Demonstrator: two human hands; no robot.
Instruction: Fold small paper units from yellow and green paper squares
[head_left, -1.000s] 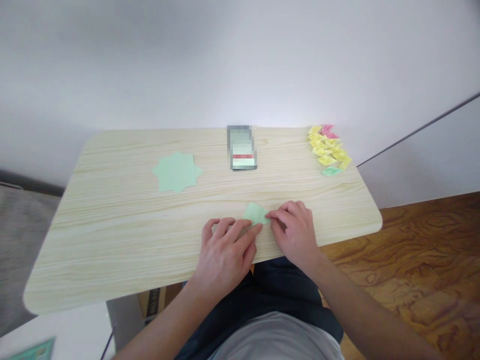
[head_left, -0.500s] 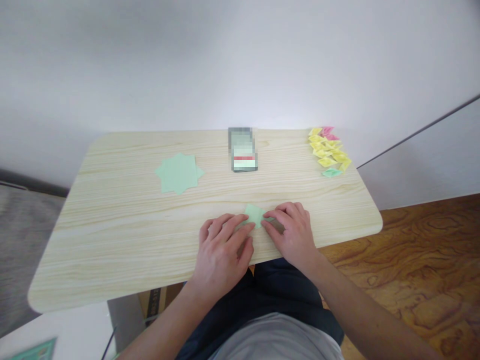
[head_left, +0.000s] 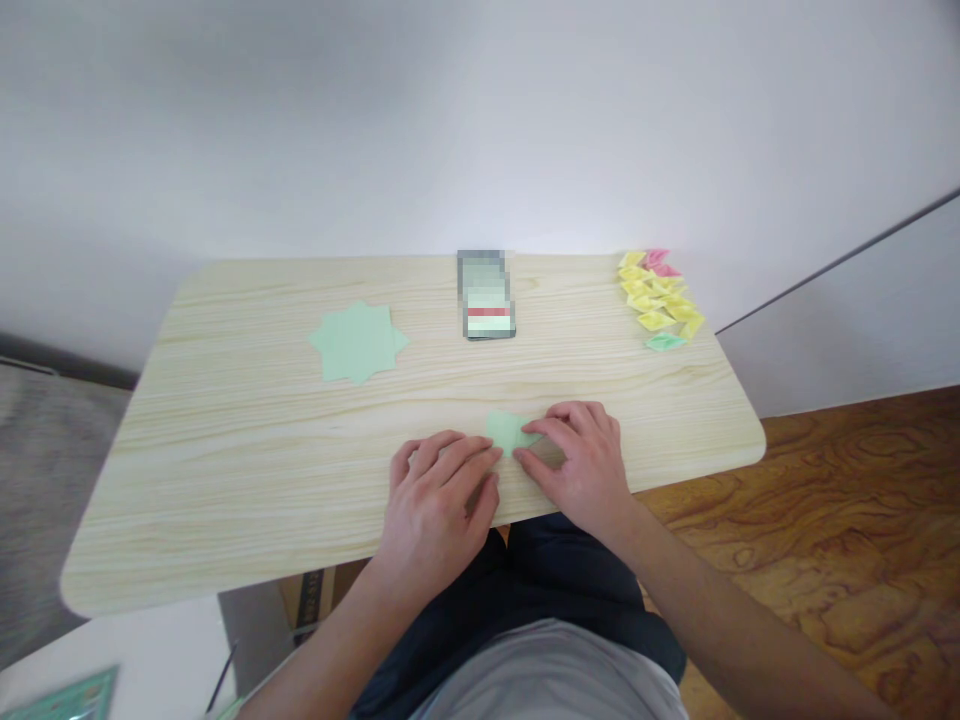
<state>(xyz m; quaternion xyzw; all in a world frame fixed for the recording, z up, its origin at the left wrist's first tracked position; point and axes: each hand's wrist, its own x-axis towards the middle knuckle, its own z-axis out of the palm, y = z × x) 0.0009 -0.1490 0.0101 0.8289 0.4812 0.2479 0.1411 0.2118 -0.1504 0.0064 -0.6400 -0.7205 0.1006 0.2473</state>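
A small folded square of light green paper (head_left: pixel 504 432) lies on the table near its front edge, between my two hands. My left hand (head_left: pixel 441 495) holds down the paper's left side, its index and middle fingertips at the edge and the other fingers curled loosely. On the opposite side, my right hand (head_left: pixel 581 452) pinches the right part of the paper between thumb and index finger. A flap shows raised or turned there, partly hidden by those fingers.
Light green paper sheets (head_left: pixel 358 342) lie crosswise in a stack at the left of the wooden table (head_left: pixel 247 450). A phone-like device (head_left: pixel 489 295), blurred out, lies at the back. Yellow folded pieces (head_left: pixel 657 300), pink ones (head_left: pixel 660 264) and a green one (head_left: pixel 665 342) sit at the right.
The right thumb and index finger have shifted slightly left over the paper, bringing its right part with them. My left hand has slid a little to the left. The view has tilted slightly.
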